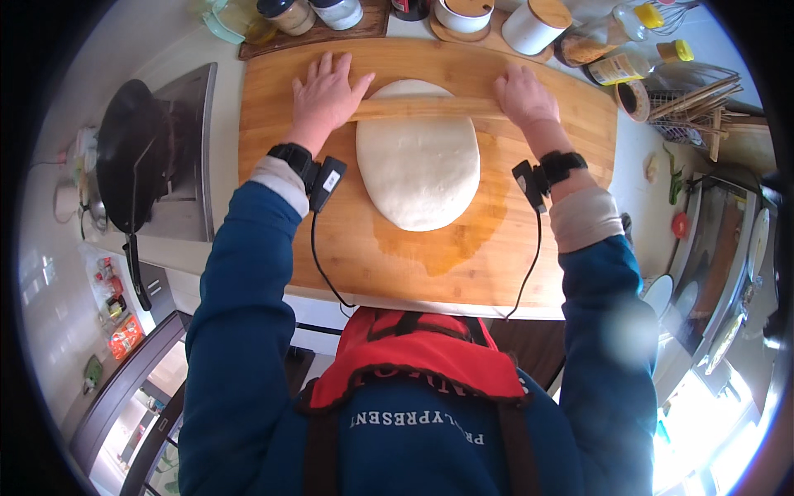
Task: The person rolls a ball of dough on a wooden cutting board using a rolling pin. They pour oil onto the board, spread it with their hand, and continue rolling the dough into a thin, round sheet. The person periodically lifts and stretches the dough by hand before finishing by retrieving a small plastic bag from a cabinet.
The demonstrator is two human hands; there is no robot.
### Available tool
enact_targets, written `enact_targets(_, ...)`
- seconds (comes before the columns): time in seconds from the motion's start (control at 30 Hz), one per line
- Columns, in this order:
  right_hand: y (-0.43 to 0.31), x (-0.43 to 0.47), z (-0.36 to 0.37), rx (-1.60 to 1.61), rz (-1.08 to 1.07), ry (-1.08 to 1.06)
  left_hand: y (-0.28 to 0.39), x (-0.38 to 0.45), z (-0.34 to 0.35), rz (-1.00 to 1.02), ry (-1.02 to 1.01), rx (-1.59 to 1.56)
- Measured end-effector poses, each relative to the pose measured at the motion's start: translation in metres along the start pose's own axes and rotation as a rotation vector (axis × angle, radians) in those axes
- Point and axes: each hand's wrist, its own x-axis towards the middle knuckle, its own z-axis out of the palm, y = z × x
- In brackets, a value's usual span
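Observation:
A wooden rolling pin lies across the far part of a smooth, pale oval sheet of dough. The dough rests on a large wooden board, with a wet-looking darker patch around its near and right edges. At the pin's left end is my left hand, palm down with fingers spread, the pin's end under the base of the palm and thumb. My right hand is at the other end, its fingers curled over the pin.
A black wok sits by the stove at left. Jars, a white canister and bottles with yellow caps stand behind the board. At right are a wire basket with chopsticks and green peppers. Cables hang from both wrists.

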Motion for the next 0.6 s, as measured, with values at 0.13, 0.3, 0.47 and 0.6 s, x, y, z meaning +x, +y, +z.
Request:
enact_targets(0.13,-0.007,0.040,-0.007,-0.018,-0.052,-0.026,-0.002,0.044,-0.007,0.008,0.044,0.058)
enact_targets(0.3,-0.008,0.036,-0.008,0.095,-0.069,0.147,0.003,0.045,-0.021,0.033,0.195,0.142)
enact_targets(0.47,0.006,-0.108,0.014,-0.209,-0.247,0.273,-0.006,-0.101,0.002,0.191,0.115,0.042)
enact_targets(0.6,0.023,-0.209,0.011,-0.114,-0.406,0.230,-0.019,-0.192,-0.007,0.367,0.121,-0.153)
